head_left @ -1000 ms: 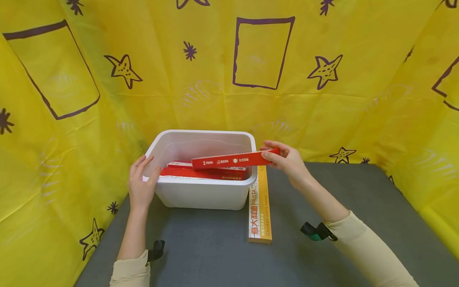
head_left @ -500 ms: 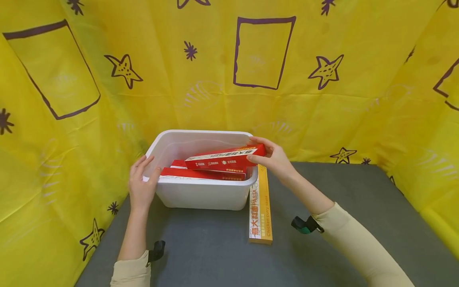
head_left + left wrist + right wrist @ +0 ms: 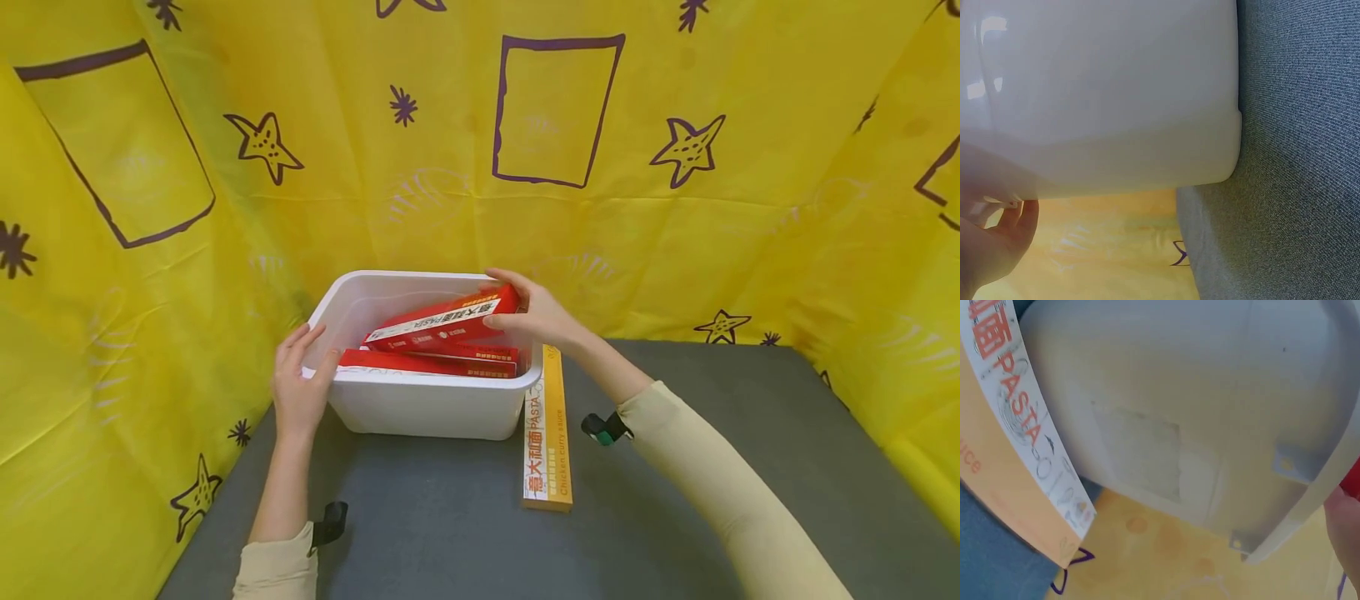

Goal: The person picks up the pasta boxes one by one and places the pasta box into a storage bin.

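In the head view, my right hand [image 3: 546,321] pinches the right end of a red pasta box [image 3: 442,323], tilted with its left end lower, inside the white plastic bin [image 3: 420,412]. More red boxes [image 3: 427,363] lie in the bin beneath it. My left hand [image 3: 298,392] holds the bin's rim at the left front corner, thumb and fingers spread over it. The left wrist view shows that hand [image 3: 991,250] against the bin wall [image 3: 1116,94]. A sliver of red box [image 3: 1352,481] and part of my right hand [image 3: 1344,534] appear in the right wrist view.
A yellow and white pasta box [image 3: 547,450], marked Chicken curry sauce, lies flat beside the bin's right side. Dark grey cloth covers the table [image 3: 450,525]. A yellow patterned curtain [image 3: 420,167] stands close behind and at both sides.
My right hand has moved left over the bin with the red box, whose left end is lower and whose white printed side now faces up. The left hand stays at the rim.
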Motion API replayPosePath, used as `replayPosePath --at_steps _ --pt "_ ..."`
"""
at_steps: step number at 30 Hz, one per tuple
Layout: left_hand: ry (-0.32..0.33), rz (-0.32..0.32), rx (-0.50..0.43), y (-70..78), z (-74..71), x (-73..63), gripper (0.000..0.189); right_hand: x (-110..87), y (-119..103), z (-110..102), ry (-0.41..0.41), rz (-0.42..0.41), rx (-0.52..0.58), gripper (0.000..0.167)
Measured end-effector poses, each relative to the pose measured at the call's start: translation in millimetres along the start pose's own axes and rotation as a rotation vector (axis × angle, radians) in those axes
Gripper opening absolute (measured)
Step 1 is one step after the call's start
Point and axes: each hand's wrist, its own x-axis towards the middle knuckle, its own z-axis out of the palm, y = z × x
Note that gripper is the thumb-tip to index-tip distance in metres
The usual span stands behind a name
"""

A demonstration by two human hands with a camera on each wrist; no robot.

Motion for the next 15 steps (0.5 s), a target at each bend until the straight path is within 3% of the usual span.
replayPosePath --at_steps 3,7,15 --pt "0.001 0.002 -0.003 -0.3 1.1 -0.3 0.04 7.2 3 -3 0.029 -0.039 -0.072 0.072" --pt "-0.005 -0.003 -0.006 -0.7 2.4 -0.8 0.041 7.1 6 -9 0.147 -0.106 -0.18 0.068" --pt "0.003 0.004 0.001 -2.3 1.5 0.5 0.041 -26.4 7 -11 0.232 -0.068 -0.264 0.061"
